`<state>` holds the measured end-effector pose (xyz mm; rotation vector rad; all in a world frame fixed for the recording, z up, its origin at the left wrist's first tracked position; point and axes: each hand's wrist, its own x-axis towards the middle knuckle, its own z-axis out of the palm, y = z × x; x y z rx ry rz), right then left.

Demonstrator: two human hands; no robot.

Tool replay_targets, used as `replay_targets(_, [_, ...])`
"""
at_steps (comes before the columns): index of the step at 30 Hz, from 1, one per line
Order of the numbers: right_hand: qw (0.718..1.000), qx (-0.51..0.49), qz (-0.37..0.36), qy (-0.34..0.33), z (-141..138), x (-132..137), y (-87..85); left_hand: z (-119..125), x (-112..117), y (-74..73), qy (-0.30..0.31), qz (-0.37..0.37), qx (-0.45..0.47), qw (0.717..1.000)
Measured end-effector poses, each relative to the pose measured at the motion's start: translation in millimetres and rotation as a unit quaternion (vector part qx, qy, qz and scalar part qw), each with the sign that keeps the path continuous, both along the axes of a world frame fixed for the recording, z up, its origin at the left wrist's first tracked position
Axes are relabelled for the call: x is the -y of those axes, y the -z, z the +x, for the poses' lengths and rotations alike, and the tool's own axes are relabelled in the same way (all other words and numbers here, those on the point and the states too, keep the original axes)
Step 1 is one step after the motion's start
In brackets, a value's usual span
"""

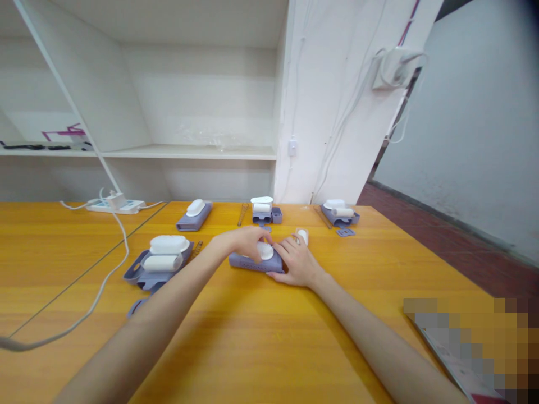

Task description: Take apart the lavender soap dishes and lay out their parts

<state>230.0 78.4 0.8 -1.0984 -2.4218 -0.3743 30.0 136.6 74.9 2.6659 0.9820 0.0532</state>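
A purple-grey plastic box (256, 265) with small holes along its front lies on the table in front of me. On its top sits a white oval piece (265, 251) with a ribbed or bristled surface. My left hand (247, 242) reaches over from the left, thumb and fingers closed about the white oval piece and partly covering it. The box's right end is gripped by my right hand (295, 261), thumb low at the front and fingers on top. Just behind the right hand is a small white oval part (302, 237) in a pale holder.
Similar purple-grey sets with white parts stand at the left (166, 264), back left (194, 216), back middle (261, 212) and back right (339, 213). Brown springs (242, 214) lie beside some. A white cable (120, 258) runs across the left side from a power strip (115, 205).
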Motion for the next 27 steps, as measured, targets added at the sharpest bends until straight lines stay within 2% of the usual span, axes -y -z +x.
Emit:
replay_targets(3, [1.0, -0.008, 0.003, -0.008, 0.6, -0.6, 0.8, 13.9, 4.0, -8.6, 0.001, 0.027, -0.081, 0.996])
replay_targets(7, [0.999, -0.021, -0.003, -0.027, 3.2, -2.8, 1.3, 27.9, 6.6, -16.6, 0.008, 0.039, -0.127, 0.991])
replay_targets(12, [0.998, -0.039, -0.025, -0.038, 6.2, -3.9, -0.9, 36.8, 0.7, -16.1, 0.015, 0.056, -0.165, 0.985])
replay_targets(14, [0.998, -0.042, -0.035, -0.032, 6.4, -3.2, -2.1, 36.6, -2.9, -14.1, 0.017, 0.057, -0.157, 0.986])
replay_targets(18, [0.998, -0.039, -0.04, -0.025, 6.0, -1.3, -3.1, 30.1, -10.0, -11.0, -0.004, 0.013, -0.127, 0.992])
replay_targets(24, [0.998, -0.042, -0.037, -0.017, 5.1, -1.5, -1.6, 18.6, -15.3, -7.9, -0.034, -0.014, -0.04, 0.999])
replay_targets(27, [0.999, -0.045, -0.03, -0.003, 4.5, -2.0, -0.4, 14.3, -16.5, -4.9, -0.05, -0.011, 0.039, 0.998])
